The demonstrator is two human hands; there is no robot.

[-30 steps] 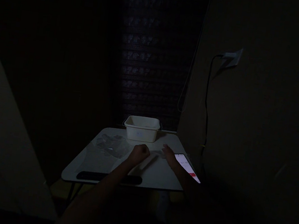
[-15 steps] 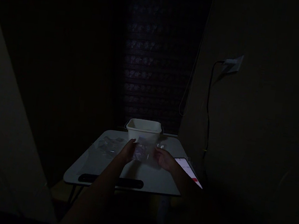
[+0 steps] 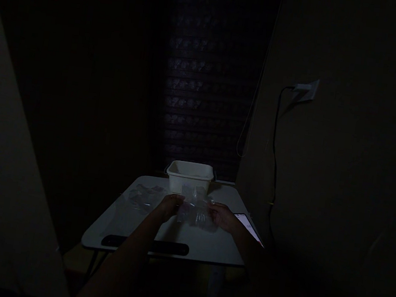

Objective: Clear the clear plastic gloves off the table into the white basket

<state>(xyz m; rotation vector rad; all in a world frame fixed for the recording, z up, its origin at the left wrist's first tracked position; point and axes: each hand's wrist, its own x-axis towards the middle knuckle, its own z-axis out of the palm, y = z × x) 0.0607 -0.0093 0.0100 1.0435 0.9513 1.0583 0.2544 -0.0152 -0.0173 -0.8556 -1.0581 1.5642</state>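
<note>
Between my two hands is a clear plastic bag (image 3: 196, 214), wrinkled and shiny, held above the white folding table (image 3: 125, 226). My left hand (image 3: 170, 206) grips its left edge, fingers closed. At the right edge, my right hand (image 3: 221, 216) pinches the plastic. Whether anything lies inside the bag is too dark to tell. Just behind it stands a white plastic tub (image 3: 189, 179) with side handles; its contents are not clear. More crumpled clear plastic bags (image 3: 146, 197) lie on the table left of my left hand.
A lit phone (image 3: 248, 227) rests at the table's right edge, partly behind my right forearm. A dark slot strip (image 3: 170, 248) runs along the near edge. To the right, a cable (image 3: 275, 144) hangs from a wall outlet (image 3: 306, 89). A dark blind (image 3: 205, 96) covers the back.
The bag looks more spread out and wider between my hands. My right hand has shifted slightly right, and the view has tilted a little upward.
</note>
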